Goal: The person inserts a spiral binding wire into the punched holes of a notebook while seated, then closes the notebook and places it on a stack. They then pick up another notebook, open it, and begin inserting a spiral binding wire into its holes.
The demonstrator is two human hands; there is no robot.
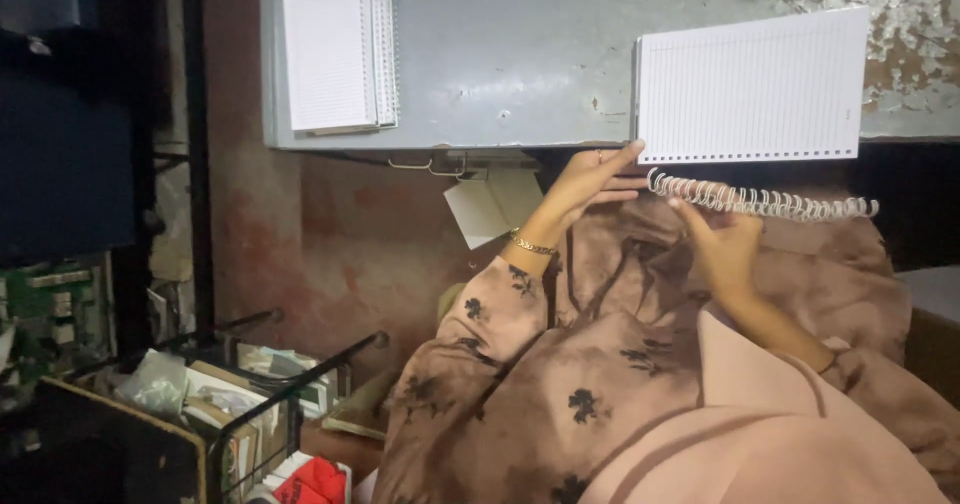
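Two hands are working a wire spiral [760, 201] toward a punched paper stack [750, 89] on the metal table [520, 64]. Left hand [590, 184] is pinching the coil's end; right hand [722, 244] is gripping its middle. Next, likely, aligning loops with holes.

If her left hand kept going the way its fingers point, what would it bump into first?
Probably the punched paper stack: the left hand points up-right at its lower-left corner, beside the wire coil. Depth is hard to judge.

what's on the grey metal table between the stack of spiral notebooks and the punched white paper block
Nothing: in the head view, bare grey table separates the notebook stack from the punched paper block.
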